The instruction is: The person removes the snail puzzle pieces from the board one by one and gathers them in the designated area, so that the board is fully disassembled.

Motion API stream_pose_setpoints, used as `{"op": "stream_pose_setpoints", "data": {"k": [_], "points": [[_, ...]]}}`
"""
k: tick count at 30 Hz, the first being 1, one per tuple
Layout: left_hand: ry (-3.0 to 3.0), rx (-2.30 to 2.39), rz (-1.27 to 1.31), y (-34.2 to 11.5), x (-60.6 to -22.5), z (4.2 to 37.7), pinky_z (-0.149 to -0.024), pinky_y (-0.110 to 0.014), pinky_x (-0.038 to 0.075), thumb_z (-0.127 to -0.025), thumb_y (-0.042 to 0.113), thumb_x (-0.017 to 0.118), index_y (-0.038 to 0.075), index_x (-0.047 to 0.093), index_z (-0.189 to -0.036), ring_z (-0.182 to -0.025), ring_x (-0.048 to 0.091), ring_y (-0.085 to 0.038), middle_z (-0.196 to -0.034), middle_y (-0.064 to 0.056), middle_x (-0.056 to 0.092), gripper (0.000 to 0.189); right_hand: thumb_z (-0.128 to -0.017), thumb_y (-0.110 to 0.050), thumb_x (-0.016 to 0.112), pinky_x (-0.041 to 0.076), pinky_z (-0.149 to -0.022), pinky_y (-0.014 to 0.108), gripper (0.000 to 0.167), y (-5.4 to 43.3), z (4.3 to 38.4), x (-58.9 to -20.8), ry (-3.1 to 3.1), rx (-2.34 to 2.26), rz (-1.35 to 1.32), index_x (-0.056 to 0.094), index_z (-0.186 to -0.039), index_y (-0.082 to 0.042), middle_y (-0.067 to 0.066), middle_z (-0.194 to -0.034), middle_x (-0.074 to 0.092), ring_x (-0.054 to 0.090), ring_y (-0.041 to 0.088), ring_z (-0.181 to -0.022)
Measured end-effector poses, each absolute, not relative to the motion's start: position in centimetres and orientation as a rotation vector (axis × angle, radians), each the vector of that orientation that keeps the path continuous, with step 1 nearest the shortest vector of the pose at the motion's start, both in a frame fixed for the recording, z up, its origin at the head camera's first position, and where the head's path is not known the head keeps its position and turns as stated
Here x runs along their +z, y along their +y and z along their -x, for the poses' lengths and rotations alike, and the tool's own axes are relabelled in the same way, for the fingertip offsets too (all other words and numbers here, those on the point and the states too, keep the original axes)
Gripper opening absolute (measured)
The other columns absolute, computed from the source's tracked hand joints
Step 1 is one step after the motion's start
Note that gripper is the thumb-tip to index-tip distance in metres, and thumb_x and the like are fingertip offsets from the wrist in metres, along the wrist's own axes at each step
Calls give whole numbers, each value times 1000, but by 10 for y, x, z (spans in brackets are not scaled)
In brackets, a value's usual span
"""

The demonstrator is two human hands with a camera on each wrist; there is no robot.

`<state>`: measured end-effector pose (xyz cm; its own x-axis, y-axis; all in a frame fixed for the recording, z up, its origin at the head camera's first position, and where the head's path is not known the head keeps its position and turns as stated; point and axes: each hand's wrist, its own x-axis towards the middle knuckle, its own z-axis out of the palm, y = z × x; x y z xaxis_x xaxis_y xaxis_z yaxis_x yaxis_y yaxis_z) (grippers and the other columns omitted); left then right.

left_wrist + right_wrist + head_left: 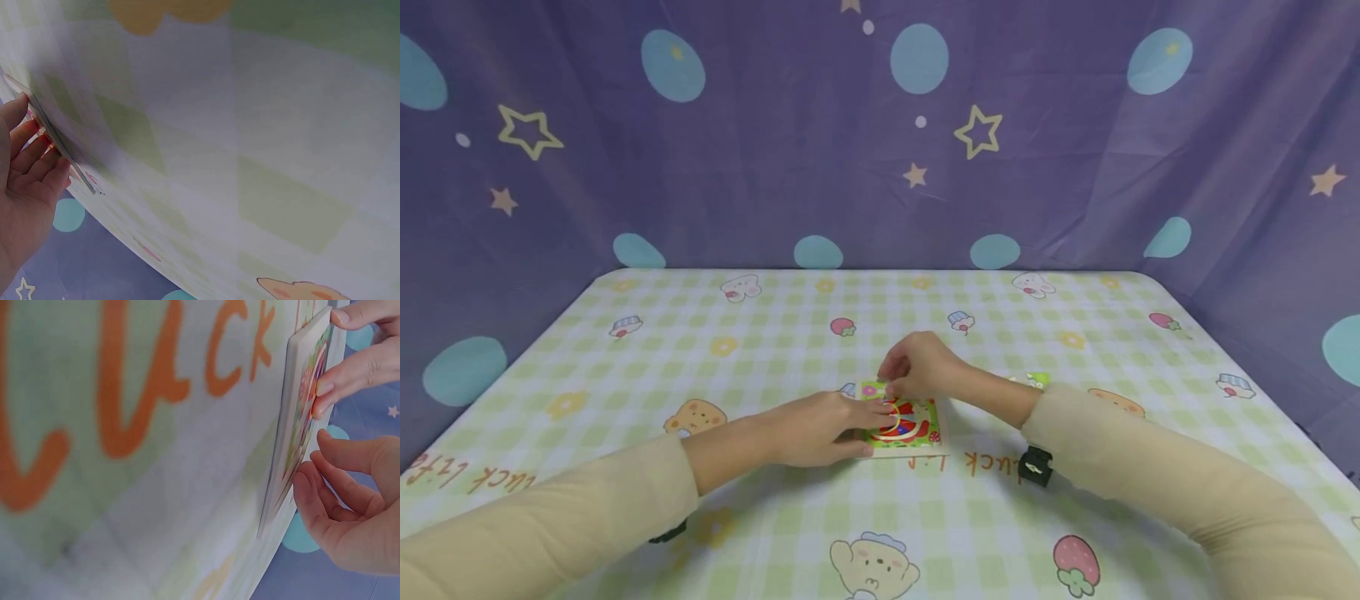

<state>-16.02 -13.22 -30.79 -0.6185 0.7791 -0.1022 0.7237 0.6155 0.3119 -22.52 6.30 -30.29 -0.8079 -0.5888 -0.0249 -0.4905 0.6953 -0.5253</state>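
A small square picture board (917,435), thin with a pale rim, lies on the table between both hands; it shows a red, blue and yellow round design on green. My left hand (827,427) rests on its left side, fingers stretched over the picture and thumb by the near edge. In the right wrist view, the left fingertips (325,387) touch the board's face. My right hand (925,367) bends over the far part of the board, fingers curved down to its surface. A gap shows between the right thumb and fingers (306,478), with nothing visible in it.
A small green patterned piece (1037,379) lies beyond the right forearm, partly hidden by it. The table wears a green checked cloth (760,517) with printed cartoons and letters. A purple curtain (820,167) hangs behind the table's far edge. Dark devices (1036,465) sit at the wrists.
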Motion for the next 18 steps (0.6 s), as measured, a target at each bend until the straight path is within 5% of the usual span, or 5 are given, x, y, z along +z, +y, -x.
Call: {"op": "stream_pose_setpoints", "data": {"k": [18], "points": [[2610, 366, -1220, -132, -307, 159, -112, -41, 41, -95, 31, 59, 15, 53, -138, -135, 49, -20, -144, 1, 51, 46, -82, -6, 73, 53, -64, 16, 3, 45, 227, -298, 2719, -605, 925, 76, -83, -7, 4, -80, 75, 63, 8, -70]]}}
